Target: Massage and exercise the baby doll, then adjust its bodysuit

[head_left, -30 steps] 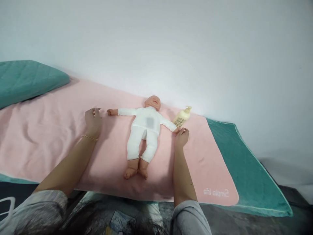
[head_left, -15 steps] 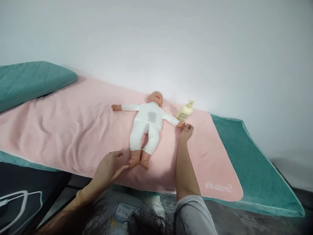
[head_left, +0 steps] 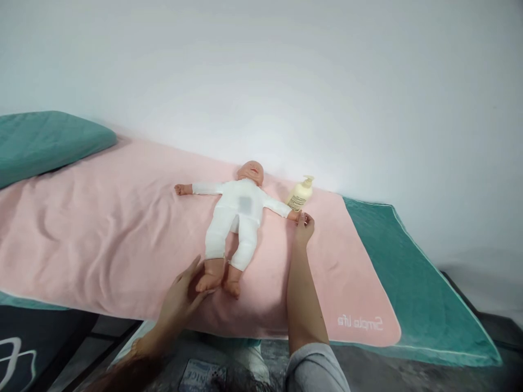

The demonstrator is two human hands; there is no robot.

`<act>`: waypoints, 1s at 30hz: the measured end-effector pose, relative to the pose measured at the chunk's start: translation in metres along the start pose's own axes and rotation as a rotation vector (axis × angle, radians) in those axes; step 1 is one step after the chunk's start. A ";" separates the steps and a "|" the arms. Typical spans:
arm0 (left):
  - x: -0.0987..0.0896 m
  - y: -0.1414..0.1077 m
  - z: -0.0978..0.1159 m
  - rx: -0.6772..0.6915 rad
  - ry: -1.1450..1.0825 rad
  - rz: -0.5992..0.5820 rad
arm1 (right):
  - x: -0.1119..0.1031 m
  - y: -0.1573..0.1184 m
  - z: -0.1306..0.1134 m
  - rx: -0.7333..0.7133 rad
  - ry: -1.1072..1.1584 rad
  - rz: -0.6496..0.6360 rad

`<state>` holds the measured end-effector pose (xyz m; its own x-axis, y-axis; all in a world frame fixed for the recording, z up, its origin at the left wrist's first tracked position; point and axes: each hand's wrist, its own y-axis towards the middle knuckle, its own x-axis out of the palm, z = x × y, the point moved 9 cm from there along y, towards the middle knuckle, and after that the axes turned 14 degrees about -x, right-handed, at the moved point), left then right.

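One doll [head_left: 237,202], pink blanket [head_left: 134,218], wall [head_left: 261,81]

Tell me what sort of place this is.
Possibly a childcare training room, though a bedroom can't be ruled out: a baby doll and a pump bottle rest on a pink blanket beside a plain wall.

Pump bottle [head_left: 300,195]: rested near the far edge of the pink blanket [head_left: 327,261].
Folded green pad [head_left: 49,139]: lay at the far-left corner.
Green sheet [head_left: 404,267]: extended beyond the right edge.
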<state>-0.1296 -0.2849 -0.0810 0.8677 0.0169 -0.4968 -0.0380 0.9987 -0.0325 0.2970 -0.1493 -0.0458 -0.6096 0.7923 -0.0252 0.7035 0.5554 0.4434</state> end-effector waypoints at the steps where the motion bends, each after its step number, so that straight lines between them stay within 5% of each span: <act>1: -0.003 -0.003 -0.004 -0.034 -0.078 0.008 | 0.001 0.000 0.000 0.007 0.016 -0.012; 8: -0.014 -0.024 -0.003 -0.186 -0.493 0.085 | 0.006 -0.002 0.004 0.074 0.109 -0.098; 15: -0.017 -0.006 0.007 -0.140 -0.447 0.136 | 0.016 -0.007 -0.012 0.014 0.216 -0.178; 21: -0.035 0.030 0.052 0.053 -0.391 0.161 | 0.037 -0.005 -0.071 -0.178 0.183 -0.265; 27: -0.036 0.085 0.096 0.050 -0.516 0.079 | 0.101 -0.027 -0.151 -0.514 0.077 -0.667; 30: -0.032 0.110 0.112 0.080 -0.595 0.041 | 0.128 -0.057 -0.163 -0.624 0.036 -0.859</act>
<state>-0.1057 -0.1704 0.0282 0.9956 0.0558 0.0754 -0.0599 0.9968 0.0538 0.1192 -0.1206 0.0722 -0.8305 0.1825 -0.5262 -0.2739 0.6889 0.6712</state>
